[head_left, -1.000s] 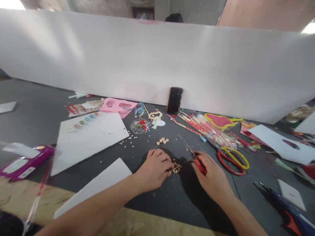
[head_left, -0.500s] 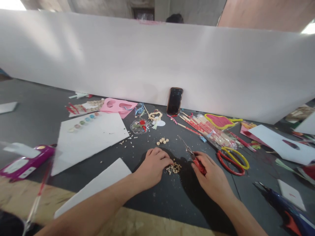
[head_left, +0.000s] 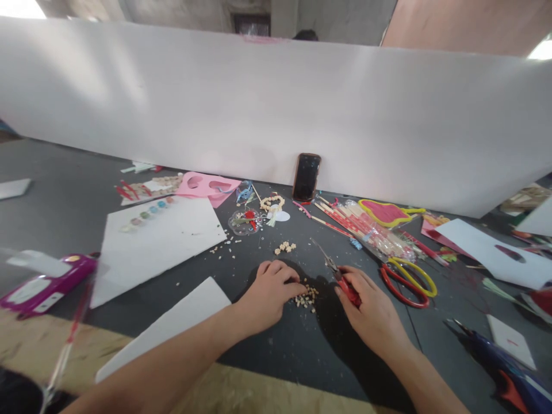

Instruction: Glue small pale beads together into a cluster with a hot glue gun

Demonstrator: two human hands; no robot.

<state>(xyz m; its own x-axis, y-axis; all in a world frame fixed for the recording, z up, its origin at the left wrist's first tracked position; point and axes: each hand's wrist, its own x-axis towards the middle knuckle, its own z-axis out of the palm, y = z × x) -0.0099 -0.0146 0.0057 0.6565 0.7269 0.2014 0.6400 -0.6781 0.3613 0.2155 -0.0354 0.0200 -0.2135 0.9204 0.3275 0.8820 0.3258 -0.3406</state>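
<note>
1. We find our left hand (head_left: 269,297) resting on a dark grey tabletop (head_left: 302,356), its fingers curled downward. Their tips reach the left edge of a small pile of cream-coloured beads (head_left: 307,297), but we cannot tell whether they pinch anything.
2. The pile lies between our hands, near the middle of the table.
3. Our right hand (head_left: 373,307) is closed around red-handled, steel needle-nose pliers (head_left: 348,290), whose tips point far and left.
4. Red-and-yellow scissors (head_left: 405,286) lie just right of that hand.
5. A black smartphone (head_left: 306,177) leans upright against a white board at the far edge.
6. We judge that our hands are working at the pile; such small beads call for careful fingertip pinching and precise placement of the plier tips.
</note>
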